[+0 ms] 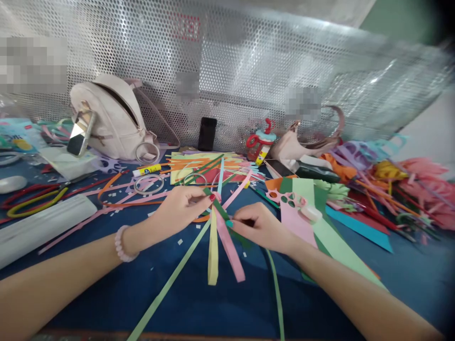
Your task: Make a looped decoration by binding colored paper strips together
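Note:
My left hand (pixel 190 204) pinches one end of a dark green paper strip (pixel 221 209), thumb and finger closed on it. At the strip's lower right end, my right hand (pixel 261 225) grips it between thumb and finger. Behind and below the green strip, a yellow paper strip (pixel 213 255) and a pink paper strip (pixel 232 253) hang down. A light blue strip (pixel 221 175) points up beyond my fingers. Long pale green strips (pixel 170 282) run toward me on the blue table (pixel 227 308). How the strips join is hidden by my fingers.
Rings and a glue stick (pixel 147 170) lie behind my left hand, with pliers (pixel 39 199) and a white roll (pixel 46 227) farther left. A pale backpack (pixel 110 118), a phone (pixel 207 134) and a red cup (pixel 261 142) stand at the back. Coloured paper sheets (pixel 341 246) lie right.

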Available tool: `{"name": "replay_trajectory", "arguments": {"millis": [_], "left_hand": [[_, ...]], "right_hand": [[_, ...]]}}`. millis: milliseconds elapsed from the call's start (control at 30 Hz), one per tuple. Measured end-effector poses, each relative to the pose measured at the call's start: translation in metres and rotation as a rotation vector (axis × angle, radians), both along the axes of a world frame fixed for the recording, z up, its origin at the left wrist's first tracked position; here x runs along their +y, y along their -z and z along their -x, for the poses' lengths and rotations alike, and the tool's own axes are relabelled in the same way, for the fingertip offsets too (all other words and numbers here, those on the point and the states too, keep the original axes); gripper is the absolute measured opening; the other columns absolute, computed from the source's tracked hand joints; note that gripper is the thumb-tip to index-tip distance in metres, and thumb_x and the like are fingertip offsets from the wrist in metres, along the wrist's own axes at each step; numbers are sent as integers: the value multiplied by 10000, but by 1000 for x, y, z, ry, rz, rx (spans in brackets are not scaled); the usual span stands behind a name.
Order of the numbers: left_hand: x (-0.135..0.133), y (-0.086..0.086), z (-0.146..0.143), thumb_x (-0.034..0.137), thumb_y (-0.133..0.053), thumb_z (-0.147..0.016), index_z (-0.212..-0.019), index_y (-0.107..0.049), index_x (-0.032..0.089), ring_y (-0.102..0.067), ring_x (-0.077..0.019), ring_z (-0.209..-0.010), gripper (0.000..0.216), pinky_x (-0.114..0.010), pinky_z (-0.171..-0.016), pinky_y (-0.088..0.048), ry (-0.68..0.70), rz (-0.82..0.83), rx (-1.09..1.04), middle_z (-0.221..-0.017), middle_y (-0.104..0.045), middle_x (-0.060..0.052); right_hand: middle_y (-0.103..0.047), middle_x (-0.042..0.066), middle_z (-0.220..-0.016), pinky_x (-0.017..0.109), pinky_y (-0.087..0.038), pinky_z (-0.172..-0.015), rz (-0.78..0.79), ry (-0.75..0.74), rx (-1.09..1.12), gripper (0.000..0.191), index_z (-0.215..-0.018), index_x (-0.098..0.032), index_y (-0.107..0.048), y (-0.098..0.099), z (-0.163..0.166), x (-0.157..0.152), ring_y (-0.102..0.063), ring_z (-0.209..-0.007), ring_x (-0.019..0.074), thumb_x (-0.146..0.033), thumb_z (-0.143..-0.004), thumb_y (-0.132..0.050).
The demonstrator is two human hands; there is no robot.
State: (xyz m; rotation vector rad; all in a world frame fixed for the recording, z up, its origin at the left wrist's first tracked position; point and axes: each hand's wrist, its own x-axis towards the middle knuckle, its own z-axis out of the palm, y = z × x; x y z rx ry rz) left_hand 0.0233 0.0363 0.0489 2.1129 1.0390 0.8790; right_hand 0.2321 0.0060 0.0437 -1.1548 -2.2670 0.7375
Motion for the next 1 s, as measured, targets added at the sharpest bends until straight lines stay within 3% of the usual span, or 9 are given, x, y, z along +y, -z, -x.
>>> {"name": "replay_trajectory", "arguments": {"millis": [133,233,333,400,500,667,767,1000], "left_hand": [[-6,6,-4,260,-435,-869,-639,-593,137,-513,-110,-538,305,-200,-494,-381,57,-168,136,-591,-561,-4],[-14,13,-5,205,-433,-870,-781,-636,143,-617,-168,-716,230,-255,-652,-465,177,-371,230,-773,-666,-51],[-22,18,-7,207,-420,-878,-776,-633,126,-637,-205,-754,250,-297,-681,-488,272,-495,306,-765,-668,-77],[-27,18,-7,203,-412,-878,-764,-629,125,-637,-203,-733,258,-294,-661,-492,289,-483,304,-741,-661,-76],[-29,12,-6,146,-431,-838,-835,-634,126,-635,-190,-765,204,-278,-700,-492,339,-381,208,-801,-673,-76],[-23,5,-4,118,-424,-818,-991,-639,144,-615,-183,-930,277,-258,-831,-460,385,-121,6,-1006,-675,-76],[-18,4,-5,120,-405,-848,-916,-670,173,-622,-151,-841,279,-219,-757,-469,399,123,-74,-892,-691,-23],[-14,8,-7,179,-535,-814,-788,-661,156,-604,-136,-751,130,-221,-728,-462,609,507,-214,-780,-666,-9]], "right_hand": [[-502,-26,-602,188,-344,-484,-305,92,61,74,-742,-152,-580,1,0,-6,-407,-507,66,-174,-793,-531],[-565,-4,-686,196,-430,-567,-500,33,94,124,-932,-171,-579,3,4,-11,-503,-595,88,-154,-817,-538],[-622,40,-814,229,-471,-682,-637,-124,79,126,-931,-176,-584,4,7,-17,-569,-761,118,-116,-830,-537],[-631,54,-843,256,-475,-708,-739,-152,73,104,-880,-169,-595,4,6,-19,-575,-793,131,-100,-828,-536],[-634,67,-843,286,-484,-715,-808,-186,73,106,-878,-154,-591,4,4,-21,-581,-791,141,-87,-819,-535],[-623,72,-822,311,-482,-746,-721,-255,173,111,-857,-150,-593,2,2,-18,-589,-823,151,-64,-805,-549],[-593,53,-799,297,-474,-723,-669,-240,207,105,-794,-168,-610,0,4,-17,-571,-786,136,-78,-808,-559],[-535,38,-814,253,-483,-665,-524,-238,330,115,-763,-179,-623,-3,5,-17,-546,-763,115,-129,-836,-550]]}}
